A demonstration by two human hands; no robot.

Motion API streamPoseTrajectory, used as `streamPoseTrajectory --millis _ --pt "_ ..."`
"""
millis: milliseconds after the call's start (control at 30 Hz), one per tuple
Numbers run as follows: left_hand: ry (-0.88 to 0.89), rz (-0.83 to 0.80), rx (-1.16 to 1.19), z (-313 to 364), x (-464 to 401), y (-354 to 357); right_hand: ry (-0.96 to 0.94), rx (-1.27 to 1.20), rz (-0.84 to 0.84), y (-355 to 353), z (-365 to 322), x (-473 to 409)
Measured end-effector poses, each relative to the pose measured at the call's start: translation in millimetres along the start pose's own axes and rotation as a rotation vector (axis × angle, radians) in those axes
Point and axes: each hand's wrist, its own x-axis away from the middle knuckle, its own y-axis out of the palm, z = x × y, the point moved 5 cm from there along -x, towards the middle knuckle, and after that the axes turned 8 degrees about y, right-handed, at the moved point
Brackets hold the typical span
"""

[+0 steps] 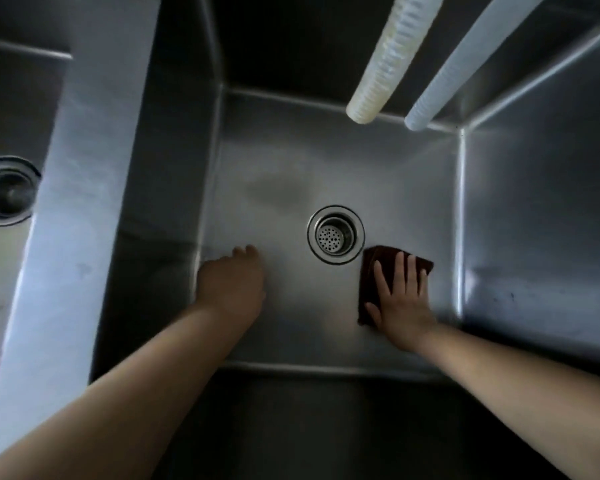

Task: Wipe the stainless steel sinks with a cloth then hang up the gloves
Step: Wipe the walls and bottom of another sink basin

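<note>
I look straight down into a deep stainless steel sink (326,161) with a round strainer drain (335,234) in its floor. A dark brown cloth (373,271) lies flat on the floor just right of the drain. My right hand (400,299) presses on the cloth with fingers spread. My left hand (231,284) rests on the bare sink floor left of the drain, fingers curled down, holding nothing. No gloves are in view.
Two pale corrugated hoses (383,64) (461,67) hang down into the sink from the top. A steel divider (80,161) separates a second sink at the left, whose drain (7,190) shows at the edge.
</note>
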Motion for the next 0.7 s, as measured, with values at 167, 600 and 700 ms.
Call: streamPoseTrajectory --millis 167,600,700 --pt "0.171 0.372 -0.110 -13 67 -73 -0.261 0.103 0.013 -8 -79 14" --pt "0.445 0.816 0.026 -79 85 -101 -0.273 -0.069 0.132 -89 -190 -147" --pt "0.449 0.796 0.039 -80 83 -101 -0.169 -0.115 0.115 -108 -202 -180"
